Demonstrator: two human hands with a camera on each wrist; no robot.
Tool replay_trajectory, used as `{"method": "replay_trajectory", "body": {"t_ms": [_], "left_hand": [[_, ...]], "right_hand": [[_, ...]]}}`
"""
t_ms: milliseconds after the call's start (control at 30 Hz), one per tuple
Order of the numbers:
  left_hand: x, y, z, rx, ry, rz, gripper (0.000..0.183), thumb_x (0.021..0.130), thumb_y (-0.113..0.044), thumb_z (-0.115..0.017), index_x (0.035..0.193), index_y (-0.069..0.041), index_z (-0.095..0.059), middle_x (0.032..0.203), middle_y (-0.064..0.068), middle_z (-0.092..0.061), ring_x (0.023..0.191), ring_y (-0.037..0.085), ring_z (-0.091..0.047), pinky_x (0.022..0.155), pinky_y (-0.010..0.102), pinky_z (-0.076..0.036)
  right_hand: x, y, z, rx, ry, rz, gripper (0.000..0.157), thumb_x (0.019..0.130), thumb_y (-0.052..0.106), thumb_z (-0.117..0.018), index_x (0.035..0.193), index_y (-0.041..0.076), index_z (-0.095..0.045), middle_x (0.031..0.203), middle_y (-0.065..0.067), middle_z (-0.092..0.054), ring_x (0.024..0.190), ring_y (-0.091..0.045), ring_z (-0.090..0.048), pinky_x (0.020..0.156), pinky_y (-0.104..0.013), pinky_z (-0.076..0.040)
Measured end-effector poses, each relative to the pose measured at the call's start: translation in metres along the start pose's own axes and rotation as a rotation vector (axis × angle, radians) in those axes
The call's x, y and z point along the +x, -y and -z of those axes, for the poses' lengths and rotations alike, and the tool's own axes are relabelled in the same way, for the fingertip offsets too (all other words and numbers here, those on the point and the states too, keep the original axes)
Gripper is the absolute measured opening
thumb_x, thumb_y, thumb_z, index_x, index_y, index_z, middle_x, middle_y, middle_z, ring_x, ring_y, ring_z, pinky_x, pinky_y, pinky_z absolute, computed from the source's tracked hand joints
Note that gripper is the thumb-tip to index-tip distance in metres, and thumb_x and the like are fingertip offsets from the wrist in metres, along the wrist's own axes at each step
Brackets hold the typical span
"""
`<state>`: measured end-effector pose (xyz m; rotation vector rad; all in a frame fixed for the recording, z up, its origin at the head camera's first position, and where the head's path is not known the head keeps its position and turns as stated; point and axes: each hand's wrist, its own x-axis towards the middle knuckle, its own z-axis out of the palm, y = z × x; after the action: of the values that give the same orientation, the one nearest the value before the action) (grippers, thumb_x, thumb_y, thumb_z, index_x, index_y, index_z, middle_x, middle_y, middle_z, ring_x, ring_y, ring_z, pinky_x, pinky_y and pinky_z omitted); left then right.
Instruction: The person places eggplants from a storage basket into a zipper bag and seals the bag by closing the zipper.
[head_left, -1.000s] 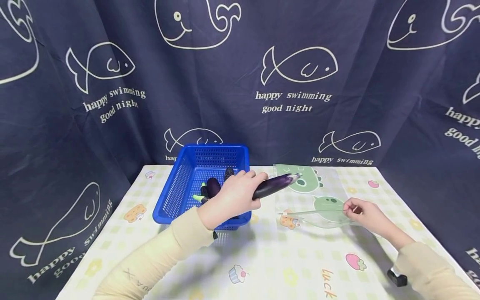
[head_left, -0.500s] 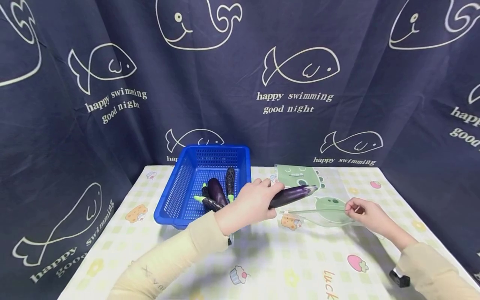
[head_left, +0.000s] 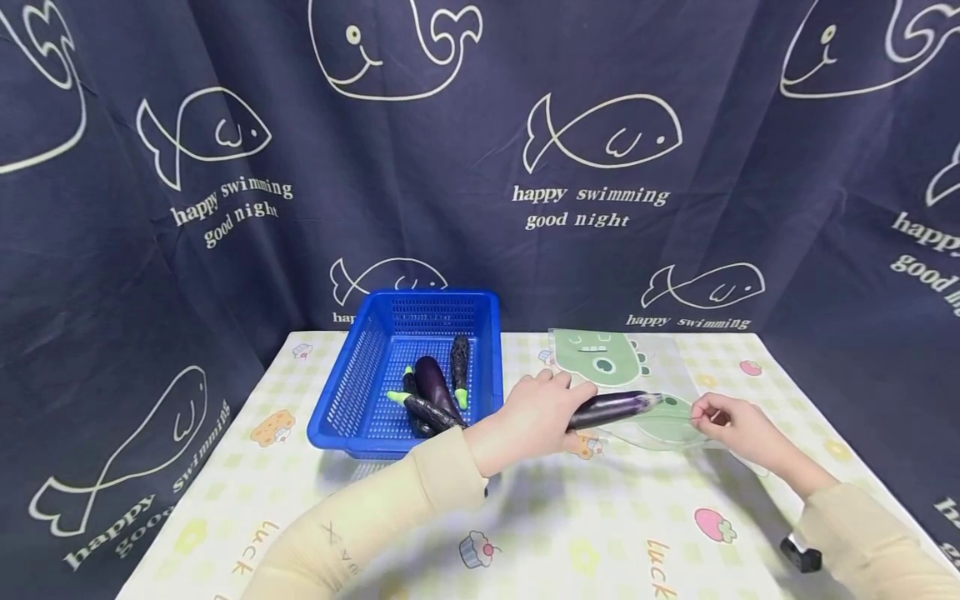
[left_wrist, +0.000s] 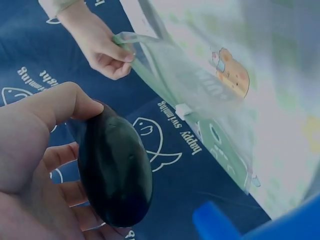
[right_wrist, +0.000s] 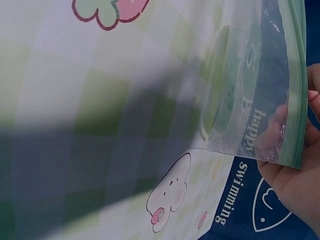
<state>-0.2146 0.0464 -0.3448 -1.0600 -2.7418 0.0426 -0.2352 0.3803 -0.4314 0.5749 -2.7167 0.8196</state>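
Observation:
My left hand [head_left: 536, 417] grips a dark purple eggplant [head_left: 611, 408] by its thick end, its paler tip pointing right over a clear zip bag [head_left: 592, 354] with green cartoon prints. In the left wrist view the eggplant [left_wrist: 117, 170] lies between thumb and fingers, its rounded end toward the camera. My right hand [head_left: 731, 425] pinches the bag's edge and lifts it off the table. The right wrist view shows the bag's green zip strip [right_wrist: 295, 100] beside my right hand [right_wrist: 295, 175]. Whether the eggplant's tip is inside the bag's mouth, I cannot tell.
A blue perforated basket [head_left: 333, 408] stands left of the bag, holding several eggplants [head_left: 435, 383], some with light green stems. A patterned cloth [head_left: 420, 533] covers the table. Behind it hangs a dark blue curtain [head_left: 465, 200] with white fish drawings.
My left hand has carried the eggplant rightward and slightly down, from above the basket to the bag. The right hand keeps its pinch in nearly the same place.

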Motion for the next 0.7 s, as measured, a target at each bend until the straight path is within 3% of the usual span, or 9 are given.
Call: {"method": "replay_trajectory", "body": {"t_ms": [700], "left_hand": [[0.012, -0.015, -0.037, 0.096, 0.038, 0.004, 0.056, 0.068, -0.059, -0.064, 0.113, -0.031, -0.046, 0.091, -0.005, -0.052, 0.077, 0.013, -0.045, 0.059, 0.027, -0.037]], "right_hand": [[0.009, 0.008, 0.007, -0.010, 0.008, 0.027, 0.014, 0.077, 0.006, -0.063, 0.078, 0.019, -0.057, 0.069, 0.009, -0.056, 0.061, 0.000, -0.050, 0.056, -0.017, -0.041]]}}
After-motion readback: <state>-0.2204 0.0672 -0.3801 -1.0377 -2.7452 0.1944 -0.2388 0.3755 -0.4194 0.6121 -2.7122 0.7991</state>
